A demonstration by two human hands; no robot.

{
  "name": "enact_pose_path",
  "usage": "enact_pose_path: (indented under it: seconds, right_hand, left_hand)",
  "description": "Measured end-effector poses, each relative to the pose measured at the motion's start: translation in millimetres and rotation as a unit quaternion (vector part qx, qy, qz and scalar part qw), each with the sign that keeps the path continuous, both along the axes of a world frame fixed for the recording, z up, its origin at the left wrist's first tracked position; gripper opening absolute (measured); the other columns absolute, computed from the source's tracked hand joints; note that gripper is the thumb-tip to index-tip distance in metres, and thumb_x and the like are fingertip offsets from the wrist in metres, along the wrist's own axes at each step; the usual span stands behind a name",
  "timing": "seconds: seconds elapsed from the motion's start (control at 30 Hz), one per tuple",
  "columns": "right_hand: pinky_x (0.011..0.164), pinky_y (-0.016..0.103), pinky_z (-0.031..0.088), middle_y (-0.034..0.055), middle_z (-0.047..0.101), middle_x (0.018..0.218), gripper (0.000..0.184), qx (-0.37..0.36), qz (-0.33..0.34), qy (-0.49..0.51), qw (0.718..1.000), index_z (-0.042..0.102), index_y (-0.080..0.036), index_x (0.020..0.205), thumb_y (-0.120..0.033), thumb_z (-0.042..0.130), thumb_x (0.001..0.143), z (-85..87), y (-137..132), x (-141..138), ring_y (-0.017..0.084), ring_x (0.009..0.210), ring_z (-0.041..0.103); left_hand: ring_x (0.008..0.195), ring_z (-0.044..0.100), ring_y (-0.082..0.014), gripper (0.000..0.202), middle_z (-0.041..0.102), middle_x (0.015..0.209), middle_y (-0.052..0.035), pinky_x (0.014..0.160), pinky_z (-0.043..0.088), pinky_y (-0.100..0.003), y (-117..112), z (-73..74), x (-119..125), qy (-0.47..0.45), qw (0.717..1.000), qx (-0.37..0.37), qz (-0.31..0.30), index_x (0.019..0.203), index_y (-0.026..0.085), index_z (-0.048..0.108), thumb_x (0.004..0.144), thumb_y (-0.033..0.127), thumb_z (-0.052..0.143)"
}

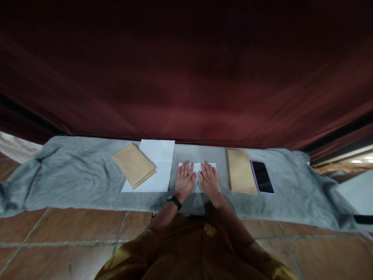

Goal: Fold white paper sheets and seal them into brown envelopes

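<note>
A sheet of white paper [197, 168] lies on the grey cloth in front of me, mostly covered by my hands. On its left half my left hand [185, 181] rests flat, fingers stretched away from me, a dark band on the wrist. My right hand [209, 179] is spread flat on the right half. The two thumbs nearly meet over the middle of the paper. Whether the paper is folded beneath my palms is hidden.
Brown envelopes [134, 165] lie at an angle on more white paper [161, 159] to the left. A brown envelope stack [241, 171] and a phone [262, 177] lie to the right. Grey cloth [81, 171] covers the narrow surface; a dark red fabric [186, 85] rises behind it.
</note>
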State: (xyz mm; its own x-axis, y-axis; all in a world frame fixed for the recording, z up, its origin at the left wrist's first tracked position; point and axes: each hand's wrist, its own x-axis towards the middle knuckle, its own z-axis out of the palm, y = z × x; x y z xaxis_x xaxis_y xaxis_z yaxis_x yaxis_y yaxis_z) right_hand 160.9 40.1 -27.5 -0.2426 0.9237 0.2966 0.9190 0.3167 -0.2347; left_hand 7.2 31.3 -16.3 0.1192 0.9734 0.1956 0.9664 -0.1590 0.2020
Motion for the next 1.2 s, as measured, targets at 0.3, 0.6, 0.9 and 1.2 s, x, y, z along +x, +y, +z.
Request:
enact_pose_path:
  seconds: [0.3,0.6,0.9,1.2]
  right_hand:
    - [0.119,0.051,0.033,0.0235,0.047,0.156,0.059,0.040,-0.065,-0.003,0.997,0.038,-0.004,0.156,-0.039,0.031,0.109,-6.0,-14,27,0.032,0.145,0.044]
    - [0.117,0.054,0.035,0.0257,0.043,0.157,0.061,0.051,-0.066,-0.006,0.997,0.037,-0.003,0.156,-0.040,0.032,0.108,-6.9,-26,36,0.033,0.146,0.042]
    - [0.106,0.045,0.044,0.0233,0.060,0.142,0.049,0.015,-0.114,-0.012,0.993,0.049,-0.006,0.147,-0.028,0.043,0.103,8.0,-37,41,0.031,0.127,0.057]
    - [0.083,0.038,0.051,0.0180,0.072,0.095,0.025,-0.052,-0.186,0.137,0.972,0.066,-0.012,0.107,-0.026,0.053,0.092,19.0,-41,49,0.029,0.093,0.067]
  left_hand:
    - [0.156,0.025,-0.0297,0.061,0.033,0.164,-0.0196,0.128,0.022,-0.050,0,-3.2,3,-0.023,0.999,0.004,0.039,0.156,0.004,0.037,0.103,0.034,0.036]
    - [0.155,0.028,-0.0319,0.065,0.035,0.162,-0.0228,0.126,0.026,-0.052,-38,-4.3,-11,-0.028,0.999,0.026,0.035,0.155,0.001,0.038,0.105,0.042,0.036]
    - [0.155,0.028,-0.0273,0.052,0.036,0.165,-0.0080,0.126,0.028,-0.051,-97,4.7,-20,0.016,0.997,0.018,-0.071,0.155,0.021,0.043,0.105,0.034,0.040]
    - [0.154,0.031,-0.0282,0.052,0.040,0.163,-0.0107,0.125,0.029,-0.052,-100,12.9,-20,-0.012,0.997,-0.002,-0.080,0.153,0.021,0.047,0.104,0.036,0.041]
